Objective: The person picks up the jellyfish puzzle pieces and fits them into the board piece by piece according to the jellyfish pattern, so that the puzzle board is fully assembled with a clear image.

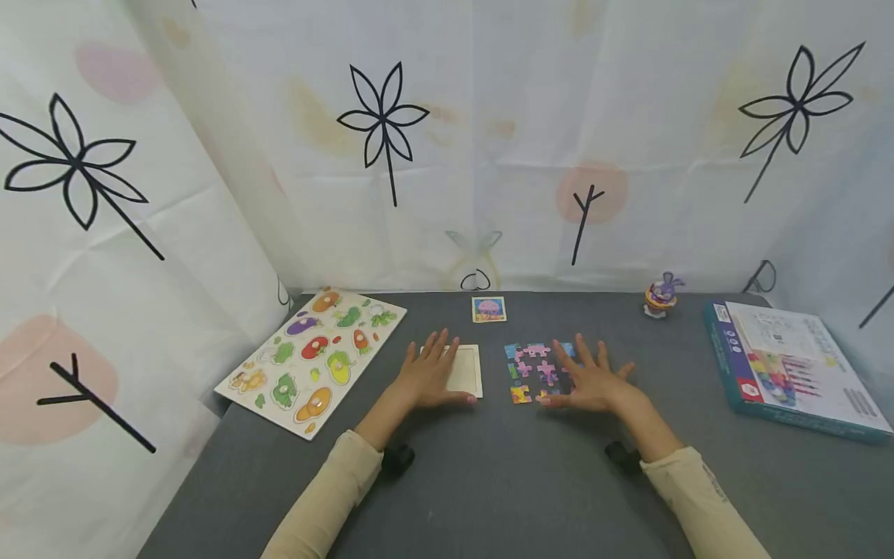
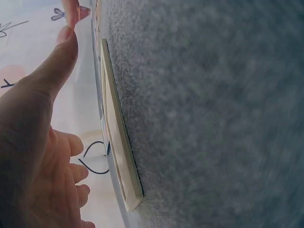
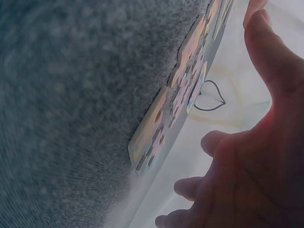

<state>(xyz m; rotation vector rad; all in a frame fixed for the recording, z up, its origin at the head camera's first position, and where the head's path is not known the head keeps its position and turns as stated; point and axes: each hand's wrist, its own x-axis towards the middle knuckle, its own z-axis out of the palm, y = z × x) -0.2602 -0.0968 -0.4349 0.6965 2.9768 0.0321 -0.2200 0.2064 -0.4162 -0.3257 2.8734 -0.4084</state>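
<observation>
My left hand (image 1: 429, 376) hovers, fingers spread, over the left part of a pale wooden puzzle frame (image 1: 466, 373). In the left wrist view the frame (image 2: 116, 133) lies flat on the table, with the palm raised off it. Over on the other side, my right hand (image 1: 594, 382) is spread above loose jigsaw pieces (image 1: 536, 351) in pink, blue and yellow, covering some of them. The right wrist view has the pieces (image 3: 187, 57) lying on the cloth below the fingers. Both hands hold nothing. Behind the frame is a small picture card (image 1: 488, 309) with a pink figure.
A white board with vegetable shapes (image 1: 317, 361) lies at the left edge of the grey table (image 1: 489, 489). At the right lies a flat teal-edged box (image 1: 799, 365). A small purple bunny figurine (image 1: 660, 296) stands at the back, before the printed white curtain (image 1: 489, 155).
</observation>
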